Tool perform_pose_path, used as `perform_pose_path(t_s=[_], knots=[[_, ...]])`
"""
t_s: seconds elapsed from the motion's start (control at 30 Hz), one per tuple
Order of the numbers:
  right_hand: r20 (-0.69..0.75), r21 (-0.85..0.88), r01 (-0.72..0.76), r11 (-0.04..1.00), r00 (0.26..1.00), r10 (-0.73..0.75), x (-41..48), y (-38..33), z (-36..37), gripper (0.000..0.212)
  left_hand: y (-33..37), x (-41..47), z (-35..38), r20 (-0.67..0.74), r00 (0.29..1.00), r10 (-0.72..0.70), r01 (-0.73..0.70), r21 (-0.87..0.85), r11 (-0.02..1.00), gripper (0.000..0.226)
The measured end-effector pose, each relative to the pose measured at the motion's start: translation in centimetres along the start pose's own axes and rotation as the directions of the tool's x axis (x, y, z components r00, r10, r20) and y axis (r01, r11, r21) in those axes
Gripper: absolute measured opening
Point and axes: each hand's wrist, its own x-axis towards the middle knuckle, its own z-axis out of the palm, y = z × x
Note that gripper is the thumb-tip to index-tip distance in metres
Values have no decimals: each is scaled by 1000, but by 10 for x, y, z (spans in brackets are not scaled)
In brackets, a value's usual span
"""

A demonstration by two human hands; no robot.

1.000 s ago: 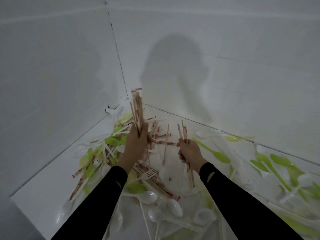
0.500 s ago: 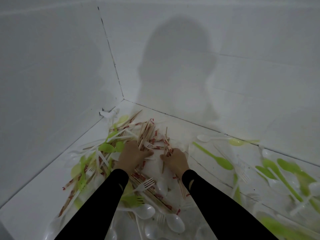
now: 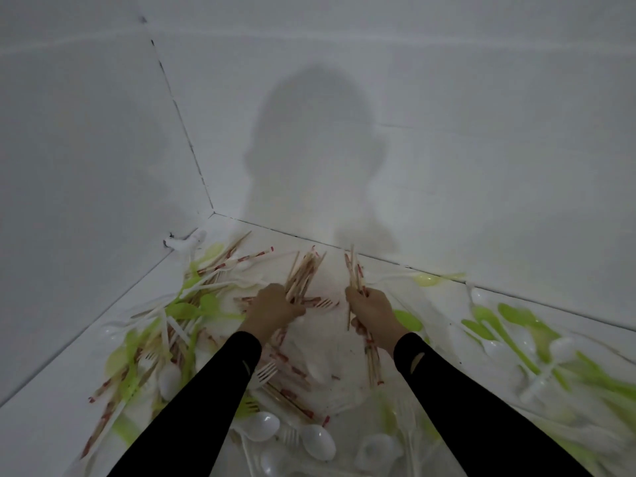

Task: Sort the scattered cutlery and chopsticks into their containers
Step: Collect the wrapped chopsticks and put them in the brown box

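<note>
Cutlery, green and white, lies heaped with loose chopsticks on the bench at lower left. Centre-left: my left hand, down in the pile half a second ago, has lifted with its fingers curled round a thick chopstick bundle. Centre-right: my right hand has likewise risen, gripping a thinner bundle. Both bundles appear gathered. No container is in view, so delivery remains.

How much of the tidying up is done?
Nothing looks sorted yet: everything lies mixed together. In hand: the left hand grips a big chopstick bundle, and the right hand grips a smaller bunch. Left to do: loose chopsticks, white spoons, green spoons and forks lie scattered around.
</note>
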Motion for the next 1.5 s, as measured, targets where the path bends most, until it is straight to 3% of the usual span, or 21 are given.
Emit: perform_pose_path(t_s=[0.13,0.33,0.47,0.57,0.67,0.8,0.87,0.97,1.1,1.27,1.37,1.5], knots=[[-37,47,-45,998,998,47,-17,-11,-38,30,25,-13,-15,67,991,115,-98,-227,969,19],[-71,169,15,985,997,-3,-56,-19,-82,21,59,-44,-32,-46,976,214,-213,-434,875,29],[-68,226,60,972,997,-45,-82,-22,-98,25,84,-69,-31,-32,957,288,-239,-649,722,8],[-71,233,105,967,993,-90,-103,-21,-113,31,107,-87,-20,11,937,350,-221,-756,616,15],[-126,217,104,971,989,-78,-120,-15,-133,37,136,-103,-3,41,920,390,-143,-891,431,14],[-254,327,100,940,967,-15,-148,-7,-165,43,189,-137,23,61,957,285,40,-996,78,19],[-339,447,117,887,940,47,-170,-1,-187,42,222,-158,40,57,972,230,67,-997,-35,30],[-455,651,201,732,875,164,-201,5,-219,42,270,-196,64,20,976,216,53,-987,-152,28],[-573,741,379,555,788,227,-246,11,-279,40,330,-276,118,17,958,286,41,-996,-80,27],[-642,723,498,480,741,197,-301,43,-359,35,376,-387,215,135,876,463,122,-991,58,28],[-699,689,553,469,678,227,-347,76,-422,41,398,-417,250,99,852,513,92,-995,40,17],[-778,607,671,427,611,146,-409,91,-488,48,411,-432,300,154,894,422,170,-985,-1,6]])
